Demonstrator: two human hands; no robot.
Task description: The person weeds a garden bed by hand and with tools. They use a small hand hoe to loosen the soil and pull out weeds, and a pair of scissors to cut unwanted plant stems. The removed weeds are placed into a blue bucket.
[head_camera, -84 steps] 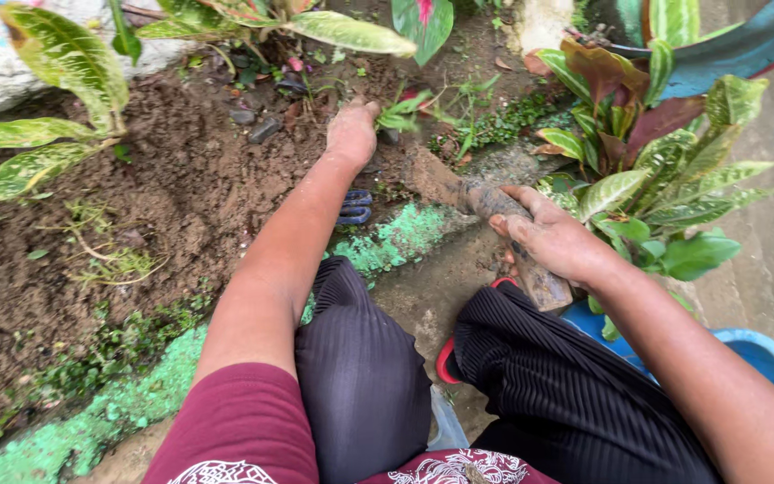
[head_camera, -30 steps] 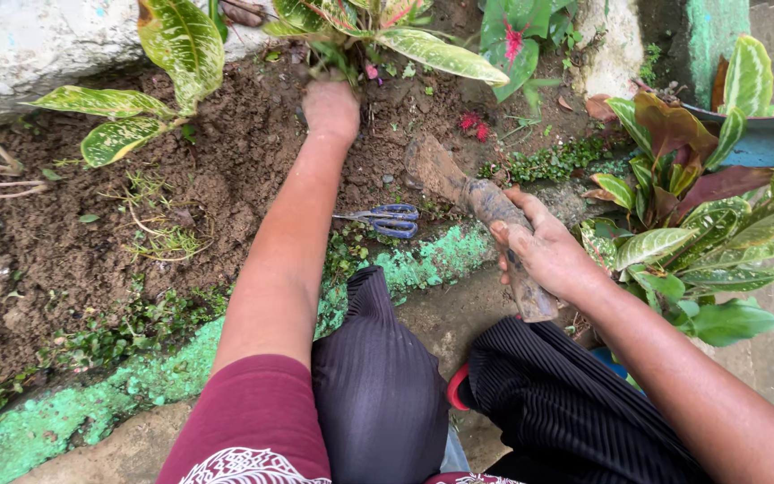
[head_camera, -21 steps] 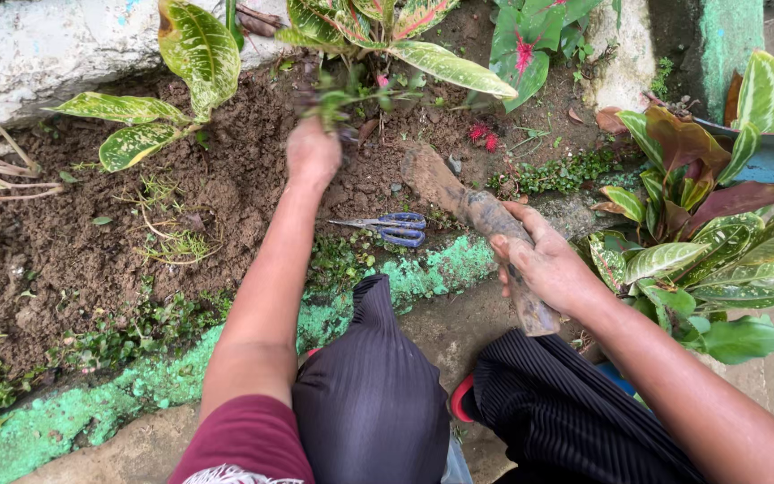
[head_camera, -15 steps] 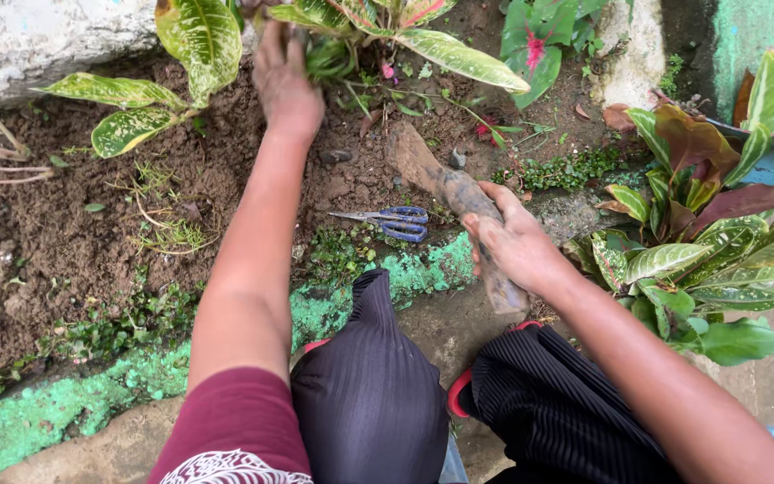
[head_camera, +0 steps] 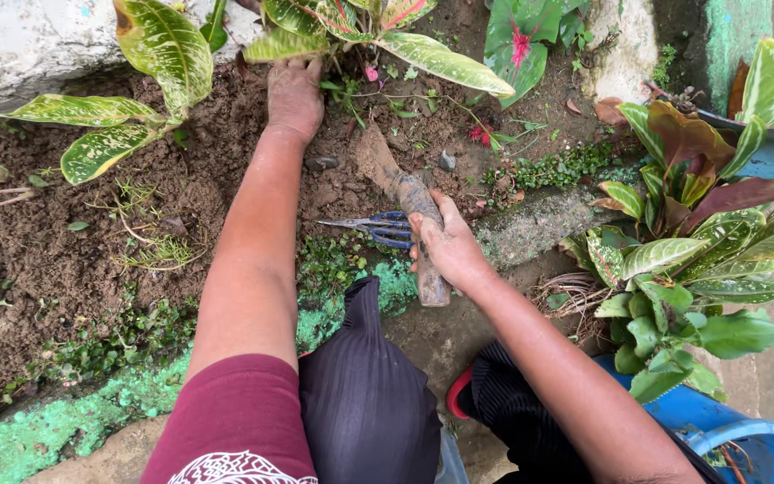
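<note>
My left hand (head_camera: 294, 94) reaches far forward across the dark soil bed (head_camera: 64, 260) and rests at the base of a plant with yellow-green spotted leaves (head_camera: 405, 49); its fingers are partly hidden under a leaf. My right hand (head_camera: 445, 246) grips the muddy handle of a garden trowel (head_camera: 402, 199), whose blade digs into the soil. A pair of blue-handled scissors (head_camera: 378, 227) lies on the soil just left of my right hand.
A green-painted concrete curb (head_camera: 64, 417) edges the bed near my knees. A white stone wall (head_camera: 20, 45) stands at the back left. A leafy potted plant (head_camera: 683, 269) crowds the right, above a blue tub (head_camera: 745, 444). A red-centred leaf plant (head_camera: 521, 40) grows at the back.
My left hand has stretched further forward to the plant base. My right hand and the trowel have shifted left, nearer the scissors. The view has tilted forward.
</note>
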